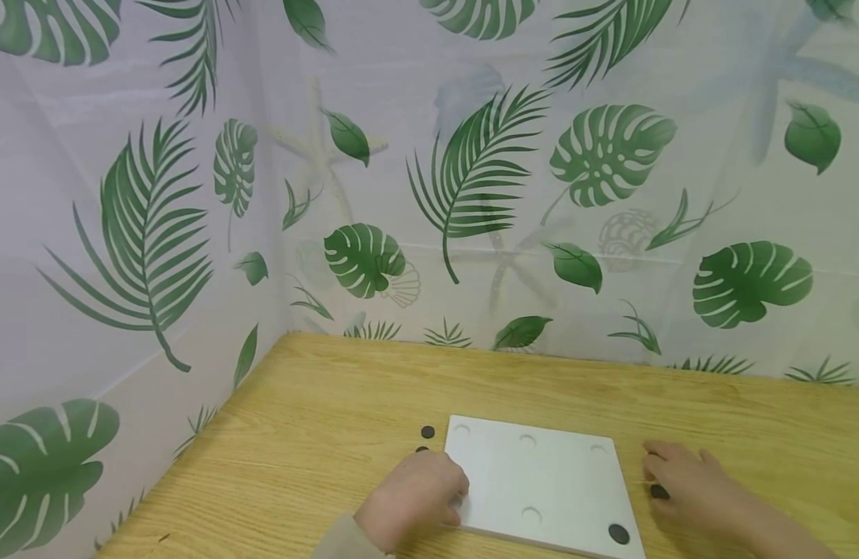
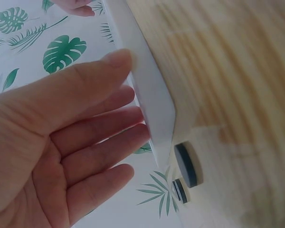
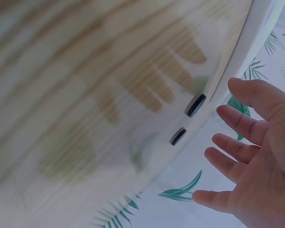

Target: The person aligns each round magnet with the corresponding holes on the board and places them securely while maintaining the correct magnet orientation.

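A white rectangular board (image 1: 541, 481) with shallow round recesses lies on the wooden table. One black disc (image 1: 618, 533) sits at its near right corner. My left hand (image 1: 422, 489) is at the board's near left corner and hides it; in the left wrist view its thumb and fingers (image 2: 99, 114) are extended at the board's edge. Whether a disc lies under the fingertips is hidden. Right of the board, my right hand (image 1: 694, 485) hovers with spread fingers over a loose black disc (image 1: 659, 491). The right wrist view shows two discs (image 3: 195, 105) on the table near these fingers.
Two more black discs lie left of the board, one farther back (image 1: 427, 432) and one partly behind my left hand (image 1: 422, 449). A white cloth (image 1: 471, 310) printed with green leaves hangs along the table's back and left edges.
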A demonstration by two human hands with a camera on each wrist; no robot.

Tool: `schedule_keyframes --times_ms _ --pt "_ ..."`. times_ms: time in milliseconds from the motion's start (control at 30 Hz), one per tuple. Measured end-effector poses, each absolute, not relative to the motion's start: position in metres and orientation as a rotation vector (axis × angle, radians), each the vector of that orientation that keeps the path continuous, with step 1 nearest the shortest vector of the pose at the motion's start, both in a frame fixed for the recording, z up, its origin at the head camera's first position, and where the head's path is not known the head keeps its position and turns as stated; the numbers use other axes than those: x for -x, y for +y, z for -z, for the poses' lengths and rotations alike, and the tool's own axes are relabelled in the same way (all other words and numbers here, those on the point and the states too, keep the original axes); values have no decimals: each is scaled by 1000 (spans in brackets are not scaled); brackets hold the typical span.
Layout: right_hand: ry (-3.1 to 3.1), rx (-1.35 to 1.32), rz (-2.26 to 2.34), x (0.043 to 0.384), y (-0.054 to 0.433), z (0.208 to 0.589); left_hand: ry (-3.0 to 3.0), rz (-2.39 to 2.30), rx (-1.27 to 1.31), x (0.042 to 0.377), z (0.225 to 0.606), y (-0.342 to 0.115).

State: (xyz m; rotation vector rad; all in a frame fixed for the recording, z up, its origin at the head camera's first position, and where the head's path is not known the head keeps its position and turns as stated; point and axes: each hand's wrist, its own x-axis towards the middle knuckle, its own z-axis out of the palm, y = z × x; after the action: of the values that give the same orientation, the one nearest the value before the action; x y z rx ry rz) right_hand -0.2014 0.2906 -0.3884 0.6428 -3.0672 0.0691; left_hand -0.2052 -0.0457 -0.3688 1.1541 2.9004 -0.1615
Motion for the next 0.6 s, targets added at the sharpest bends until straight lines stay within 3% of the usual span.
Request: schedule_keyframes --times_ms 600 --pt "-3136 -576 16 205 296 395 2900 156 -1162 206 370 -47"
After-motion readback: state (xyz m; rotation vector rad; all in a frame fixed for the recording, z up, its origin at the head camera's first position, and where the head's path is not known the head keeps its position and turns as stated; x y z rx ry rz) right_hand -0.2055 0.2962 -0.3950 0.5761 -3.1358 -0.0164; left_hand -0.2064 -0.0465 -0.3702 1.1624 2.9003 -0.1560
